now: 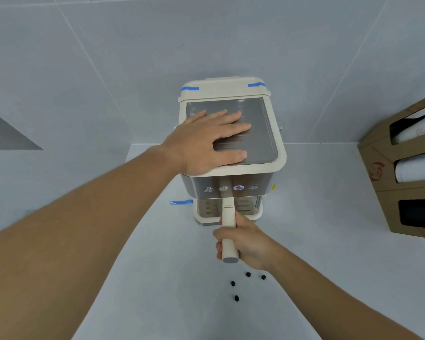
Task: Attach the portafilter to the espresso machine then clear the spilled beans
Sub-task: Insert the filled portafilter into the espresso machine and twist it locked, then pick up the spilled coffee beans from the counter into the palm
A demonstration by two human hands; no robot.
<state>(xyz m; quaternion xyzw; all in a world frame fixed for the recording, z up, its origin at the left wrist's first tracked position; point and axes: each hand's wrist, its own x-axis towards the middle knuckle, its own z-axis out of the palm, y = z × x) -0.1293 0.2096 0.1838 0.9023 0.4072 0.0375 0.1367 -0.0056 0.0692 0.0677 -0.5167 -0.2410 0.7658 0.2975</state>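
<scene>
A cream and steel espresso machine (pixel 270 133) stands on the white counter against the tiled wall. My left hand (pixel 206 141) lies flat on its metal top, fingers spread. My right hand (pixel 245 241) grips the cream handle of the portafilter (pixel 229 217), which points straight toward me from under the machine's front; its basket end is hidden beneath the button panel. Several dark coffee beans (pixel 248 274) lie scattered on the counter just in front of my right hand.
A cardboard dispenser (pixel 378 187) holding white cups stands at the right on the counter. Blue tape strips (pixel 181 202) mark the counter left of the machine and its top corners. One button on the panel (pixel 239 187) glows blue.
</scene>
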